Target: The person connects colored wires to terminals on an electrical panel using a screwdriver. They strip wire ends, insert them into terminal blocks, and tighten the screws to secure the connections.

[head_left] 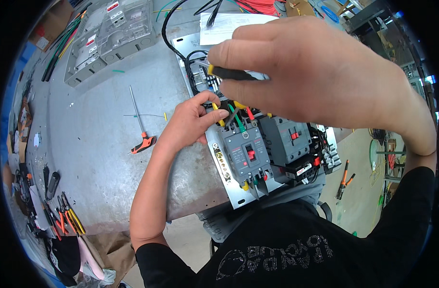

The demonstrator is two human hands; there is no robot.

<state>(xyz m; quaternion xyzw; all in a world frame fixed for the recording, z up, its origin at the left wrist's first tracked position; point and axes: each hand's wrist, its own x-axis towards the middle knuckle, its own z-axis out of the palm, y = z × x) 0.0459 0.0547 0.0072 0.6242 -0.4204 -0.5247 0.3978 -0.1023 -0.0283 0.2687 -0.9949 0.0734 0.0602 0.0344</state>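
Note:
My left hand has thumb and forefinger closed on a yellow-sleeved wire at the upper end of a grey circuit breaker with a red toggle. Beside that wire, a green-sleeved wire and a red-sleeved wire run to the same end. My right hand is raised over the metal mounting plate, its fingers closed on a black-and-yellow tool handle. Most of the tool, and part of the plate, is hidden behind the right hand.
A second grey breaker stands on the plate to the right. On the metal table, a red-and-black screwdriver lies left of my arm. Grey enclosures are at the far left, papers at the back, pliers at the near left.

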